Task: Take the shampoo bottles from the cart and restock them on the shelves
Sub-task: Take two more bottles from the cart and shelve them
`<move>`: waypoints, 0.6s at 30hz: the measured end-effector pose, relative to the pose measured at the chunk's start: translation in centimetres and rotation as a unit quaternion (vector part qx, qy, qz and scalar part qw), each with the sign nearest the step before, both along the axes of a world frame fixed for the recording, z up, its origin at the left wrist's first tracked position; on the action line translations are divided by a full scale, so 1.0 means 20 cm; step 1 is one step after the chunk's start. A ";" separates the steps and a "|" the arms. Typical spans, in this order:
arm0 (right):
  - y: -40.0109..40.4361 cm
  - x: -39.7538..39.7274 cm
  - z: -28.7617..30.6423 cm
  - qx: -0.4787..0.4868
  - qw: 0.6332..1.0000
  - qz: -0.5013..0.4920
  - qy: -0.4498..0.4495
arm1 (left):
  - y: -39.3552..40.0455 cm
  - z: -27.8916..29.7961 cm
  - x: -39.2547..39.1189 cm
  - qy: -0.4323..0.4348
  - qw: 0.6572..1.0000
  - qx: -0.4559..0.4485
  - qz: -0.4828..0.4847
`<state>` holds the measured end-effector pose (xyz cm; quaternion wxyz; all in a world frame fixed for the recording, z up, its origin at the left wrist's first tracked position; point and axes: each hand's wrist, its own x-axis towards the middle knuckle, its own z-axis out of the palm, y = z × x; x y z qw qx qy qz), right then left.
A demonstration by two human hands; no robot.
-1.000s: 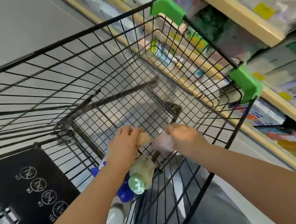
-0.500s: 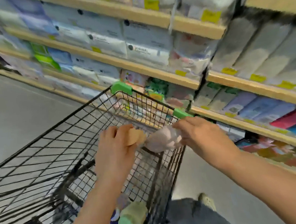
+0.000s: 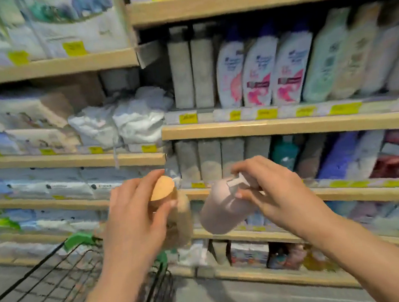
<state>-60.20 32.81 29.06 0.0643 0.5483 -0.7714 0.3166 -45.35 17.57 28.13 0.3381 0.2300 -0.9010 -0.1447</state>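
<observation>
**Two bottles up at the shelf face**

Left hand (image 3: 137,220) wraps a tan bottle (image 3: 180,223) near its top, fingers curled round the neck just below the light wooden-looking cap (image 3: 162,188). Bottle hangs roughly upright, body showing to the right of the palm.

Right hand (image 3: 270,192) pinches the white pump head (image 3: 236,181) of a pinkish-mauve bottle (image 3: 220,209); thumb and fingertips close on the pump and neck. This bottle tilts, its base swung down and toward the left hand. The two bottles are just beside each other; cannot tell whether they touch.

Below the left forearm: black wire cart (image 3: 61,293) with a green corner guard (image 3: 78,239). Its contents do not show.

Beyond both hands: wooden shelves (image 3: 289,127) with yellow price tags. Above the right hand, a row of white shampoo bottles with pink labels (image 3: 259,72), pale green ones to their right. Straight behind the hands, grey upright packs (image 3: 209,159). Above the left hand, white bagged packs (image 3: 122,119). Picture blurred; labels unreadable.
</observation>
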 end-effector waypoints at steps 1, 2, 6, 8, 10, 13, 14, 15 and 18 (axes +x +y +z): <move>0.11 -0.10 0.03 -0.003 1.000 -0.008 0.012 | 0.10 0.03 -0.12 0.010 1.000 0.005 -0.013; 0.20 -0.17 0.04 0.004 1.000 -0.013 0.018 | 0.17 0.05 -0.21 0.021 0.999 0.003 -0.027; 0.52 -0.41 0.13 0.003 0.996 -0.038 0.077 | 0.45 0.11 -0.53 0.070 0.993 -0.023 -0.089; 0.69 -0.51 0.18 0.009 0.997 -0.052 0.064 | 0.58 0.16 -0.68 0.083 0.989 -0.037 -0.119; 0.83 -0.60 0.22 -0.001 0.992 -0.071 0.104 | 0.69 0.20 -0.81 0.091 0.984 -0.048 -0.142; 0.99 -0.72 0.28 -0.033 0.979 -0.137 0.149 | 0.81 0.27 -0.99 0.111 0.974 -0.075 -0.183; 1.04 -0.75 0.29 -0.042 0.974 -0.151 0.164 | 0.84 0.29 -1.04 0.118 0.970 -0.079 -0.195; 1.06 -0.77 0.31 -0.057 0.969 -0.162 0.177 | 0.86 0.31 -1.07 0.127 0.968 -0.084 -0.202; 1.15 -0.88 0.38 -0.109 0.950 -0.190 0.224 | 0.94 0.38 -1.23 0.166 0.954 -0.097 -0.229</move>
